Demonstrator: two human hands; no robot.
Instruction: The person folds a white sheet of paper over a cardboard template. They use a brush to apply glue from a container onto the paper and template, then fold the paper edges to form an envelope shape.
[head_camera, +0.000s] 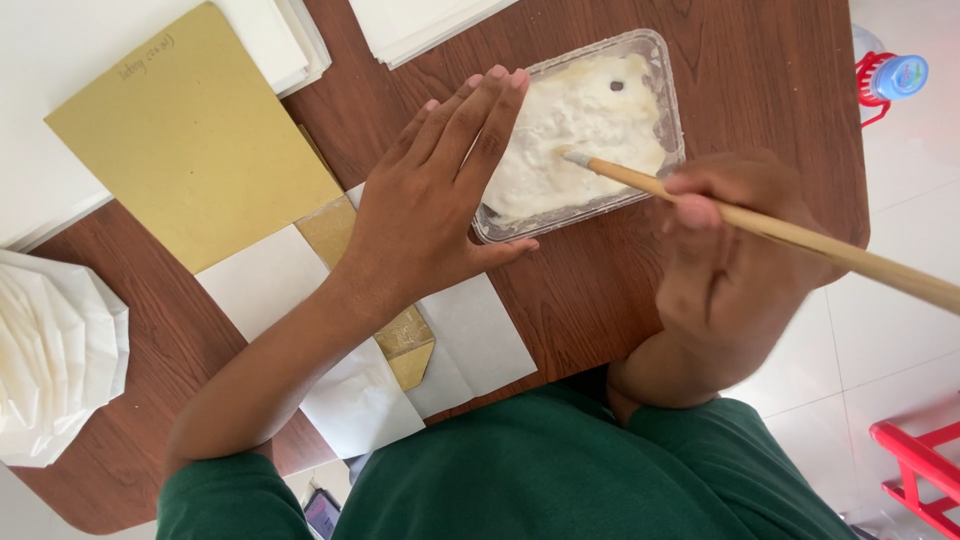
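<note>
We see the left hand (432, 190) lying flat, palm down, with the fingers stretched out and close together. It holds nothing. It presses on a white sheet of paper (440, 340) that lies on the dark brown wooden table (760, 90). The fingertips reach to the left rim of a clear rectangular plastic tray (668, 90), and the thumb points along the near edge of this tray. The tray is filled with a white, thick paste (580, 130), and a small dark spot sits in the paste near the far side.

The right hand (735, 265) is closed around a long light wooden stick of a brush (790, 237). The fingers are wrapped tight on the stick, and the hand looks a little blurred. The pale tip of the brush rests in the paste, close to the middle of the tray, while the other end of the stick goes out to the right edge of the view.

Under the left wrist we see a folded golden-brown paper piece (410, 345) on the white sheet. A large mustard-yellow card (190, 140) lies to the left of the hand. A bundle of crumpled white paper (55, 360) sits at the left border of the table. Stacks of white sheets (420, 25) lie at the far side. The person wears a green shirt (560, 470).
</note>
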